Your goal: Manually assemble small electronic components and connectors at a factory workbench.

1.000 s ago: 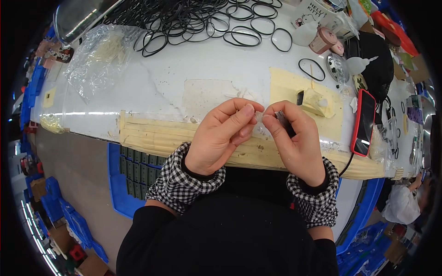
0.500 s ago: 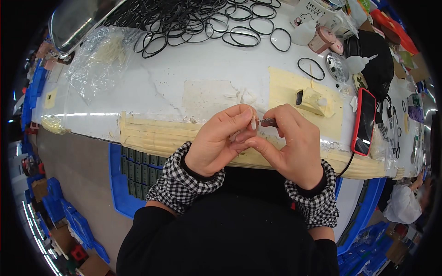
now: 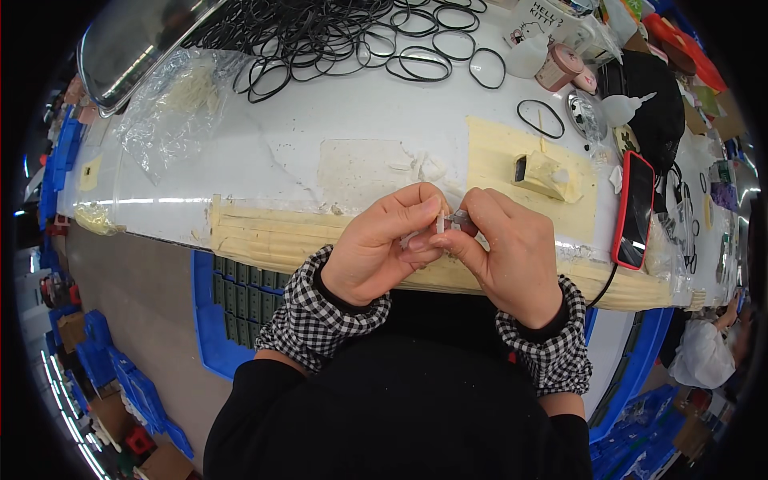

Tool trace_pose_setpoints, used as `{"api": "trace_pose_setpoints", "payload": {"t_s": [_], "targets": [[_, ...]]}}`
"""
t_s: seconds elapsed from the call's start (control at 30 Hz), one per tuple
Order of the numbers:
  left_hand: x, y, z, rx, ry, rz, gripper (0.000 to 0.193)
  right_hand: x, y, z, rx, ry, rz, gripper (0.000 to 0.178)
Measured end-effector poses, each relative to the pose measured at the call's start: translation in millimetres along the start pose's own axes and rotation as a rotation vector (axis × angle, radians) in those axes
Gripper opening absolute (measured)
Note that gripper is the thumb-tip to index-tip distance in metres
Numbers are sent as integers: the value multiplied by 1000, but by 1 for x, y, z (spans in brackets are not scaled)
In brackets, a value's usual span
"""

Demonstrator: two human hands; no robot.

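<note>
My left hand [image 3: 380, 244] and my right hand [image 3: 508, 252] meet over the near edge of the white worktable [image 3: 360, 112]. Between their fingertips they pinch a small white and grey part [image 3: 446, 222], mostly hidden by the fingers. Both wrists wear black and white checked cuffs. A few small white bits [image 3: 420, 168] lie on the table just beyond my hands. A heap of black rubber rings [image 3: 328, 36] covers the far side of the table.
A clear plastic bag [image 3: 172, 104] lies far left. A tan taped patch with a small block [image 3: 544, 172] sits right of my hands. A red-cased phone [image 3: 636, 212], bottles and a cup [image 3: 560, 68] stand at the right. Blue crates [image 3: 228, 304] sit under the table.
Both hands have stayed together at the table edge, shifting slightly right. The fingers have closed tighter round the small part.
</note>
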State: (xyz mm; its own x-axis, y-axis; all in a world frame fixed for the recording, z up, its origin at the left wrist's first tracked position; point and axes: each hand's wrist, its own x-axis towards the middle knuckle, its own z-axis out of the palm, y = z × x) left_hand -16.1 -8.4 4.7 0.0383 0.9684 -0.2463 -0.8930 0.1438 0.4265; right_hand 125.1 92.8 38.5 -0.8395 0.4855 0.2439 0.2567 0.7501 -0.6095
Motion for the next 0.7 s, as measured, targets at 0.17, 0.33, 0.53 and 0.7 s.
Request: {"api": "trace_pose_setpoints", "payload": {"t_s": [0.17, 0.33, 0.53, 0.7], "targets": [[-1, 1, 2, 35, 7, -10, 16, 0, 0, -2, -3, -30, 8, 35], [-3, 3, 2, 48, -16, -18, 16, 0, -1, -4, -41, -64, 6, 36], [-2, 2, 2, 67, 24, 4, 17, 0, -1, -2, -25, -34, 2, 36], [-3, 6, -3, 92, 3, 92, 17, 1, 9, -6, 27, 88, 52, 27]]}}
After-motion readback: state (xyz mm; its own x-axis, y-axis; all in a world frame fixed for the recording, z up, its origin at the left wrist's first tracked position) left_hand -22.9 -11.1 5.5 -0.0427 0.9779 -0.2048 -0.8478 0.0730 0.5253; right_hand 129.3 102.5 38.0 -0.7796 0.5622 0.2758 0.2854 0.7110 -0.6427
